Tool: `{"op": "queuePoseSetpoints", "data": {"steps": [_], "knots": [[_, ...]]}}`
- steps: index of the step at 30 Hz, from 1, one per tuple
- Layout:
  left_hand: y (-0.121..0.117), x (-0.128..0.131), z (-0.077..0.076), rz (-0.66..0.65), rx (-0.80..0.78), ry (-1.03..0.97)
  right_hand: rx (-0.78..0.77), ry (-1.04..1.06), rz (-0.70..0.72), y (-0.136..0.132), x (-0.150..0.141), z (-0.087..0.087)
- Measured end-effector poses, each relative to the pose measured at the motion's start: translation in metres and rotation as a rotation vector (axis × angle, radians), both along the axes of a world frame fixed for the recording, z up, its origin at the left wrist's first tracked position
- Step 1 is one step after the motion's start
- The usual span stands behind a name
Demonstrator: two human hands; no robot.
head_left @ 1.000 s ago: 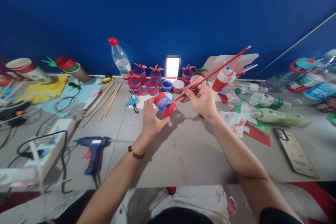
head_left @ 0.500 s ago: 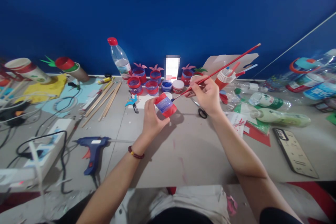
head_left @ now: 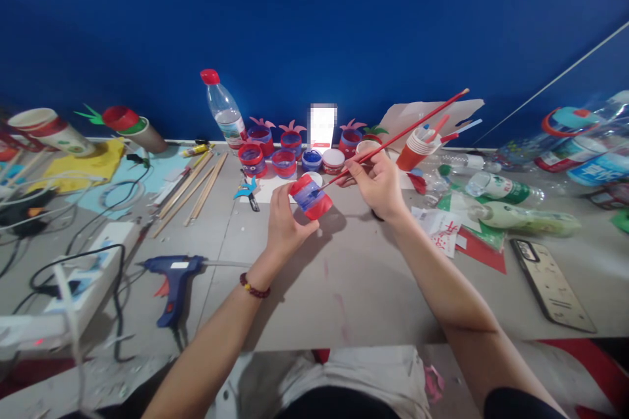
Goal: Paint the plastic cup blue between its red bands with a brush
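Observation:
My left hand is closed around a small cup painted red at both ends with a blue band in the middle, tilted above the table. In my right hand is a long red paintbrush, its bristles touching the blue band. A dark blue wet patch shows under the brush tip. Just beyond the hands stand an open jar of blue paint and a jar with a pale lid. Several red and blue painted cups stand beside them, some with leaf-shaped paper tops.
A blue glue gun lies left of my left arm, near a white power strip with cables. Wooden sticks and a water bottle sit farther back. On the right are plastic bottles, a paper cup stack and a phone.
My right hand and the paintbrush have moved left and slightly down. The bristles have gone from the cup's edge onto its blue band, where a darker patch now shows. My left hand barely moved.

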State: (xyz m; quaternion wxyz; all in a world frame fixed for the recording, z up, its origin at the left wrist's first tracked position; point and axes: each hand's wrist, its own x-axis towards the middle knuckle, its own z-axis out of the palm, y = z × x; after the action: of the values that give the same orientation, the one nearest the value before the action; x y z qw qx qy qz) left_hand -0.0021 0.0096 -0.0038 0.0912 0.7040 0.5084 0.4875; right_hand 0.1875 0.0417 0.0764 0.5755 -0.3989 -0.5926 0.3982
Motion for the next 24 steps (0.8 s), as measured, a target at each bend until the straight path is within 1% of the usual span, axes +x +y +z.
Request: {"op": "queuePoseSetpoints", "data": {"steps": [5,9,11,14,18,20,24], "knots": [[0.0,0.0,0.001,0.006,-0.002,-0.016,0.049,-0.025,-0.084,0.006,0.005,-0.002],[0.0,0.0,0.001,0.02,0.019,0.005,0.079,-0.007,-0.149,0.004,0.006,0.003],[0.0,0.0,0.0,0.034,0.038,0.031,0.075,0.027,-0.155,0.0,0.004,0.005],[0.0,-0.001,-0.003,0.052,0.049,0.078,0.031,0.035,-0.077,-0.008,-0.002,0.004],[0.0,-0.002,-0.005,0.067,0.074,0.123,0.019,-0.053,0.058,-0.018,-0.012,0.0],[0.0,-0.002,-0.004,0.07,0.091,0.13,0.055,-0.106,0.07,-0.021,-0.015,-0.001],[-0.001,-0.001,-0.001,0.082,0.097,0.132,0.13,-0.177,0.044,-0.022,-0.016,0.001]]}}
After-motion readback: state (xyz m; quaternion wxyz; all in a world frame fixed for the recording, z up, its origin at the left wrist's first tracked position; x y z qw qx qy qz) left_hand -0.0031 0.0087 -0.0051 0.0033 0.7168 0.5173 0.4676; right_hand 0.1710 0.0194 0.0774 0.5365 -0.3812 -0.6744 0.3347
